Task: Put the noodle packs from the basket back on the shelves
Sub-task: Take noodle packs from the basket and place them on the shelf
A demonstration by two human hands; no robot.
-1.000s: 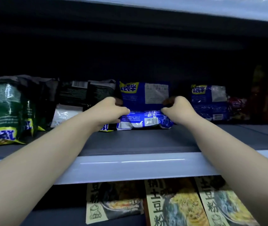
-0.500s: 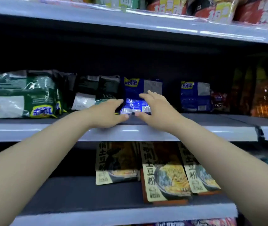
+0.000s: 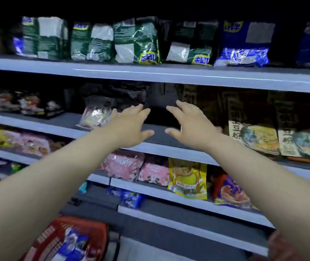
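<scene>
Reaching: forward, level, toward the shelf (image 3: 159,137).
Hands: left hand (image 3: 131,127), right hand (image 3: 190,127), fingers spread, holding nothing, apart.

Left hand (image 3: 129,127), right hand (image 3: 192,127): both bare. Left forearm (image 3: 60,178) and right forearm (image 3: 259,176) bare to the frame edge. Fingers (image 3: 184,107) short, rounded; outlines softly blurred.

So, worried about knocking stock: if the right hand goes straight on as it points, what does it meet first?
Likely nothing near: the right hand points into the dark gap beside the brown packs; its depth is too dark to tell.
</scene>
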